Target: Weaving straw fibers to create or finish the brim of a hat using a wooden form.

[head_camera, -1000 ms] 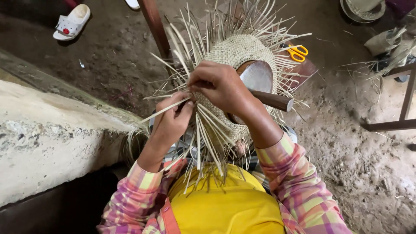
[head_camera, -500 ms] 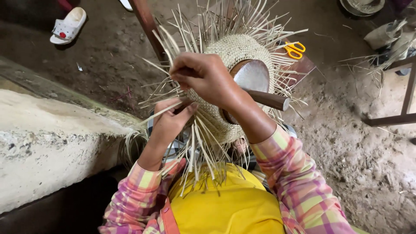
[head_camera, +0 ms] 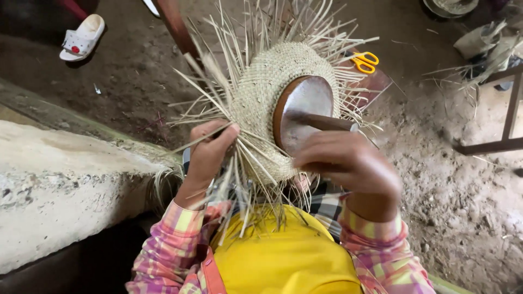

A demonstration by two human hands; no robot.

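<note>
Straw strips (head_camera: 218, 103) clamped in left fingers (head_camera: 215, 142) beside woven hat (head_camera: 267, 92); right fingers (head_camera: 321, 158) curled together.

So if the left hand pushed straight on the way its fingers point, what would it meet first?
Most likely the woven straw hat. The left hand already pinches loose straw strands at the weave's edge, fingers aimed right toward the wooden hat block. Depth is unclear, but the weave looks to lie directly ahead.
</note>
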